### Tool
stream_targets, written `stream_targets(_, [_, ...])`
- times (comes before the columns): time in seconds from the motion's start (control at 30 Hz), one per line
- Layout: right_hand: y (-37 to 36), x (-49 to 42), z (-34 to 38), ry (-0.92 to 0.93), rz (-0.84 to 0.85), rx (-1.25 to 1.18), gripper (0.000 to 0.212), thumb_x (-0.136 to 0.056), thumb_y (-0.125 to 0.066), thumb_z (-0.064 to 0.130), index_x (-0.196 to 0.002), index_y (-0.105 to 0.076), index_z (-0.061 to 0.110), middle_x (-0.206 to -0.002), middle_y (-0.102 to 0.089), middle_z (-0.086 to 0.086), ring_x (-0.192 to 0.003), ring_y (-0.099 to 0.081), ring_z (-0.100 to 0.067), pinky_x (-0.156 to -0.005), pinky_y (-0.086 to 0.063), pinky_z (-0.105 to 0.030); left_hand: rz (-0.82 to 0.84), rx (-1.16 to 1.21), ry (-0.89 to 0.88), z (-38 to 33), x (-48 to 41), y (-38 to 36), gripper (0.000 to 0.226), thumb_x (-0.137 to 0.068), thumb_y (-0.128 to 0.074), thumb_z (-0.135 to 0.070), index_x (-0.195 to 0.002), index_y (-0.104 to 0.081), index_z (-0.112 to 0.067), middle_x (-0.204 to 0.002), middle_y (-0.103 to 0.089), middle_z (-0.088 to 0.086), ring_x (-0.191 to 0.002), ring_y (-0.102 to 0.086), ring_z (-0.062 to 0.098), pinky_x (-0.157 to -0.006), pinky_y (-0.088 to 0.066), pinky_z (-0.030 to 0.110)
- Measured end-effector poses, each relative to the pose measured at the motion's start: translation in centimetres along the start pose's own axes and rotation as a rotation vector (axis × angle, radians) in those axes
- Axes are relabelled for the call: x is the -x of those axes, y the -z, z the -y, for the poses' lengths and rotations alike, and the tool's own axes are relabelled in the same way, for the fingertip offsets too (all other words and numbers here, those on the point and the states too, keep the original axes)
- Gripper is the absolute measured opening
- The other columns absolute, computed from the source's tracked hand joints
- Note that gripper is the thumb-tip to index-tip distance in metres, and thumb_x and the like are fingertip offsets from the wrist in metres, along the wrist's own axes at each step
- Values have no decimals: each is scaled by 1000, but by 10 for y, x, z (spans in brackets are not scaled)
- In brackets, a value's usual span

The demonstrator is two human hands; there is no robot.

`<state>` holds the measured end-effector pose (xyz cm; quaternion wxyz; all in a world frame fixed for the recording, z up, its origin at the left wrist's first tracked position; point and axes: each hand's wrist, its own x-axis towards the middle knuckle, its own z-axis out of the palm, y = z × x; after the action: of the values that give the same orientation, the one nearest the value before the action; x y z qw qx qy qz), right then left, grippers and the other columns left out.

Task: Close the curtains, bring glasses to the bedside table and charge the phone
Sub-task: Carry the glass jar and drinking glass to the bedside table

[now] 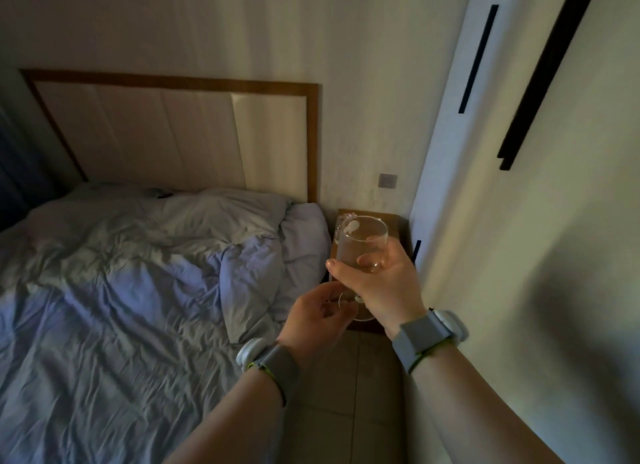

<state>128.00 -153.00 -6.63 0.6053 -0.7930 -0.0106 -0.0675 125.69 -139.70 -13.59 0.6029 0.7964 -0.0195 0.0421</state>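
Bedside table (398, 221); two glasses (360, 245), two hands (384, 287).

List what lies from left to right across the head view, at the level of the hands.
Rumpled bedding → left hand → right hand holding a clear glass → pale wall.

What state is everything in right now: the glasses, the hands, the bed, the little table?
Upper glass: held in the air, upright, looks empty.
Lower glass: mostly hidden, low by the table's near edge.
Right hand: gripping the upper glass.
Left hand: fingers on the lower glass.
Bed: unmade, duvet rumpled.
Bedside table: mostly hidden behind the glasses.
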Motion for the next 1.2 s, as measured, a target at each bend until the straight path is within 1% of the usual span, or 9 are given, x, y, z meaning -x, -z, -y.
stream_targets(0.13, [-3,-36,-10,-1,34,19,61,-69,-96,41,-115,-58,32,-101,-70,11,-82,-70,-2,-68,-60,-22,13,4,-15,4,-35,-6,27,-96,-70,-14,-124,-72,-16,-105,-77,-13,-96,-74,-1,-80,-57,17])
stream_targets(0.3, [-10,-99,-24,-28,35,10,56,-71,-95,35,-112,-57,35,-97,-70,15,-77,-67,14,-54,-50,-6,35,13,4,17,-98,-5,30,-96,-70,-15,-125,-71,-21,-111,-76,-16,-100,-73,-1,-84,-57,15])
stream_targets(0.37, [-15,-135,-29,-26,15,0,56,-70,-96,35,-112,-59,34,-96,-72,15,-81,-70,8,-61,-54,-11,34,3,16,26,-135,-4,31,-95,-72,-16,-125,-70,-23,-110,-73,-19,-101,-71,-4,-82,-55,11])
stream_targets(0.47, [-24,-186,-34,-51,-21,-18,63,-67,-98,36,-118,-61,31,-98,-72,15,-88,-73,-4,-79,-65,-37,26,-49,41,37,-190,-3,38,-94,-73,-21,-132,-68,-21,-119,-73,-13,-103,-70,-4,-90,-57,17])
stream_targets(0.53, [-28,-220,-36,-67,-41,-19,63,-66,-98,36,-118,-62,31,-96,-72,15,-86,-72,-3,-81,-66,-44,46,-73,47,39,-224,-4,36,-94,-72,-24,-130,-69,-22,-120,-74,-13,-104,-69,-5,-93,-57,20])
stream_targets(0.67, [-32,-275,-46,-75,-57,-16,56,-66,-98,39,-108,-61,38,-91,-73,14,-81,-73,0,-82,-66,-43,69,-61,79,44,-283,-10,38,-94,-72,-23,-132,-68,-20,-123,-73,-10,-107,-69,-1,-97,-58,26])
stream_targets(0.9, [-34,-371,-67,-121,-61,-15,56,-66,-98,39,-106,-60,38,-97,-73,11,-88,-74,-7,-81,-66,-47,69,-67,120,56,-376,-27,39,-93,-74,-20,-132,-68,-21,-121,-74,-7,-103,-71,3,-96,-59,33])
stream_targets(1.07, [-37,-451,-89,-117,-46,-22,62,-65,-99,39,-111,-58,35,-101,-75,7,-91,-74,-9,-81,-66,-45,64,-41,153,67,-448,-43,41,-95,-72,-22,-136,-64,-22,-125,-69,-10,-107,-67,2,-97,-57,26])
stream_targets(1.2, [-39,-509,-104,-126,6,-10,74,-67,-98,38,-126,-56,27,-109,-74,7,-97,-74,-12,-84,-65,-41,40,-43,172,76,-506,-54,40,-95,-73,-25,-134,-66,-22,-128,-71,-6,-112,-68,5,-102,-57,32])
